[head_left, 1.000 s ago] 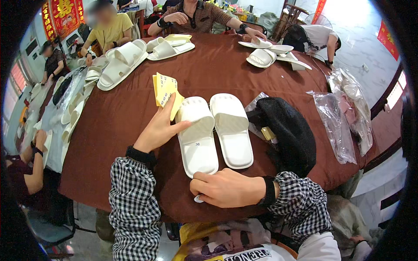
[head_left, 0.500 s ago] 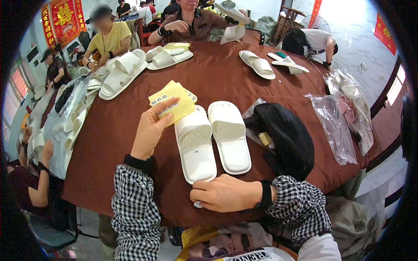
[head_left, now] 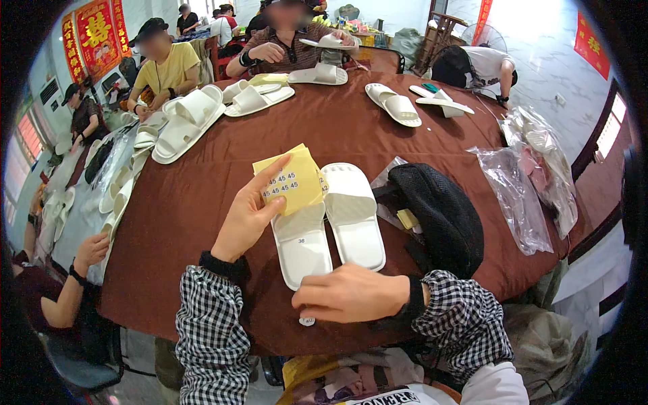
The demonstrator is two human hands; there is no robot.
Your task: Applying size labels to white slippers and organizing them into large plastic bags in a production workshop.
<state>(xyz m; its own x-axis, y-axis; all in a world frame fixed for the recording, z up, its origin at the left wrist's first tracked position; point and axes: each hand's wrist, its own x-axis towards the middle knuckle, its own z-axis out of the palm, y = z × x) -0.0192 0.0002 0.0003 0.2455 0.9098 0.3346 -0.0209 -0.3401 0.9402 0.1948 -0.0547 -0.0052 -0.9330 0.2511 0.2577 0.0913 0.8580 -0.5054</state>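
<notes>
My left hand (head_left: 246, 209) is closed on a small stack of yellow sticker sheets (head_left: 300, 179), with thumb and fingers pinching its left side. The sheets hang over the upper part of the left white slipper (head_left: 304, 256). The right white slipper (head_left: 358, 229) lies beside it, both with heels toward me. Just at the left slipper's heel is my right hand (head_left: 358, 293), slightly blurred, its fingers bent together. A small round white sticker (head_left: 307, 321) shows at its fingertips. The right hand's palm and part of its grip are hidden.
A black mesh bag (head_left: 442, 216) lies right of the slippers, with clear plastic bags (head_left: 516, 196) beyond. More white slippers (head_left: 192, 121) rest along the table's far side. Several people sit or bend around the brown-covered table (head_left: 182, 263); one across holds a slipper (head_left: 331, 42).
My left hand has moved right with the sheets, covering more of the left slipper's upper. My right hand has shifted slightly. The person across has one slipper down on the table.
</notes>
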